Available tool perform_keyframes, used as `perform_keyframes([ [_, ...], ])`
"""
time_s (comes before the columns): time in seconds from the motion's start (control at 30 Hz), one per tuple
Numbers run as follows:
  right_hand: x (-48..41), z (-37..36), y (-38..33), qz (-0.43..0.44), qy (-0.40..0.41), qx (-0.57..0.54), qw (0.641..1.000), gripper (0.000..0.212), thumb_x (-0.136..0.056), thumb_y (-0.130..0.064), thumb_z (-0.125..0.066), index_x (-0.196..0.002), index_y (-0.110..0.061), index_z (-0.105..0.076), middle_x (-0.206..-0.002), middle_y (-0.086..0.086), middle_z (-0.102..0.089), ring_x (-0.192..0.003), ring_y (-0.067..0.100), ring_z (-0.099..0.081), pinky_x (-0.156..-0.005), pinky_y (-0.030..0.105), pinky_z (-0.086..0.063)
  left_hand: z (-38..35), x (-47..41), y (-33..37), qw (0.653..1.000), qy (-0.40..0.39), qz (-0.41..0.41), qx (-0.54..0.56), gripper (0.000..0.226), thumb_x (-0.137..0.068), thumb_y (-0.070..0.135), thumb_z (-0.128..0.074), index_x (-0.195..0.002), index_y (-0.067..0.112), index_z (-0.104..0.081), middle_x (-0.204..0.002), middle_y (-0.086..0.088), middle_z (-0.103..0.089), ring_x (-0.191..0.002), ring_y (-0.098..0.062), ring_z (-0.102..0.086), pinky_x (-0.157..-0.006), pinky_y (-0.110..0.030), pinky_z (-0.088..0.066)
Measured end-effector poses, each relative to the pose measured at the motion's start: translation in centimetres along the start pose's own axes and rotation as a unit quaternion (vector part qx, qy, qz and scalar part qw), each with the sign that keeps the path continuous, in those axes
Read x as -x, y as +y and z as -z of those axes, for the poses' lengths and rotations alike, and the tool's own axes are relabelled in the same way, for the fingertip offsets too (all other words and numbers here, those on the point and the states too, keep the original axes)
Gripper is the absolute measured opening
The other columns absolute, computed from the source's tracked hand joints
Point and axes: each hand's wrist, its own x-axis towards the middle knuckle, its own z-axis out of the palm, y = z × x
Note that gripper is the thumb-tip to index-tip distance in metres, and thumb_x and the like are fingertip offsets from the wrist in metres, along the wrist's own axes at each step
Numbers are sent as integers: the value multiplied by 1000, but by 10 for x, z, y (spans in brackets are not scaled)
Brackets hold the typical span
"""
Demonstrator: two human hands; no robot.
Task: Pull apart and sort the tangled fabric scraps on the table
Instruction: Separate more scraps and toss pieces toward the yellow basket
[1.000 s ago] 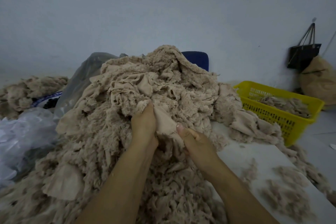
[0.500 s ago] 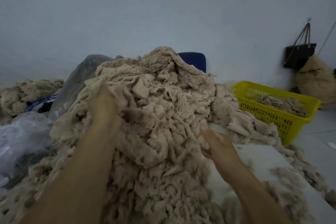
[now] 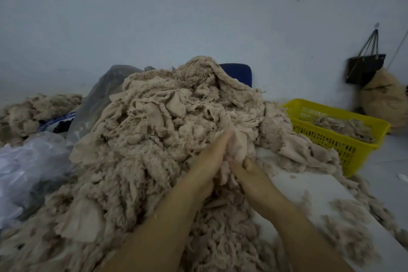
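A big tangled heap of beige fabric scraps [image 3: 154,139] covers most of the white table [image 3: 293,190]. Both my hands meet at the heap's right side. My left hand [image 3: 207,161] lies with fingers stretched up along a smooth beige scrap [image 3: 238,146]. My right hand [image 3: 247,172] grips the lower part of that same scrap, its fingers buried in the cloth. Whether the left fingers pinch the scrap is hidden.
A yellow plastic basket [image 3: 344,146] with some scraps stands at the right, off the table's edge. Clear plastic bags [image 3: 28,165] lie at the left, with another scrap pile [image 3: 33,110] behind. Loose fluff [image 3: 346,210] lies on the bare table at the right. A dark bag [image 3: 364,68] hangs on the wall.
My left hand has come back from the heap's upper left to its right side. Both hands now meet on one smooth scrap.
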Motion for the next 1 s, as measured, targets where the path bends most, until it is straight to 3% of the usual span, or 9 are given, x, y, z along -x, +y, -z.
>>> perform_keyframes([
  [0.1,-7,27,-14,30,122,-273,954,41,-102,-11,-47,-66,-18,-65,-61,3,-58,-57,9,-59,-48,19,-49,13,4,4,991,-10,-125,-35,36,-73,78,-53,-84,50,-72,-105,18,-73,-101,-4,-68,-91,-28,-54],
  [0.2,-15,54,-10,43,227,-469,853,41,-94,-52,-49,-108,-14,-55,-102,10,-64,-103,22,-67,-86,28,-55,41,0,8,952,100,-226,-179,13,-89,63,-53,-95,59,-63,-102,35,-64,-102,14,-57,-78,-10,-48],
  [0.3,-17,35,10,-55,215,-274,936,55,-94,-54,-49,-116,-5,-59,-109,7,-67,-102,20,-67,-82,30,-52,65,-12,1,856,200,-197,-435,45,-100,44,-49,-141,28,-49,-143,6,-48,-135,-17,-38,-111,-36,-35],
  [0.4,-15,10,11,-50,181,-73,979,30,-101,-33,-52,-103,-10,-72,-91,4,-75,-75,13,-70,-67,23,-55,76,-17,-14,768,232,-101,-588,51,-100,40,-48,-145,17,-40,-148,-9,-38,-139,-29,-33,-110,-42,-28],
  [0.53,-12,3,9,-20,147,-5,989,30,-103,-28,-50,-95,-11,-73,-91,4,-74,-66,7,-67,-57,13,-49,67,-12,-19,828,205,-217,-475,23,-102,22,-47,-81,14,-48,-80,-1,-49,-82,-27,-55,-66,-36,-38],
  [0.63,-10,-1,7,-14,149,-12,989,33,-103,-30,-48,-93,-11,-73,-86,1,-74,-65,7,-67,-55,12,-49,52,-6,-22,828,151,-275,-465,25,-103,30,-46,-87,15,-57,-81,4,-51,-78,-18,-53,-66,-32,-42],
  [0.7,-9,1,7,-29,146,-12,989,35,-103,-32,-47,-93,-11,-73,-83,-1,-73,-66,8,-66,-57,15,-49,57,-4,-24,836,232,-299,-398,28,-101,37,-46,-79,20,-52,-79,8,-49,-70,-9,-49,-58,-20,-35],
  [0.83,-9,9,9,-50,165,-35,984,36,-104,-30,-46,-93,-7,-72,-78,1,-70,-66,11,-62,-61,22,-50,83,-11,-12,901,397,-174,9,29,-92,49,-60,-86,23,-47,-76,7,-54,-62,-7,-51,-53,-20,-39],
  [1.0,-8,2,11,-41,139,-1,989,37,-103,-33,-47,-87,-15,-74,-79,-7,-73,-63,4,-63,-57,15,-48,96,-28,1,946,320,-59,-12,28,-97,31,-59,-77,11,-56,-75,-10,-57,-72,-23,-54,-65,-36,-47],
])
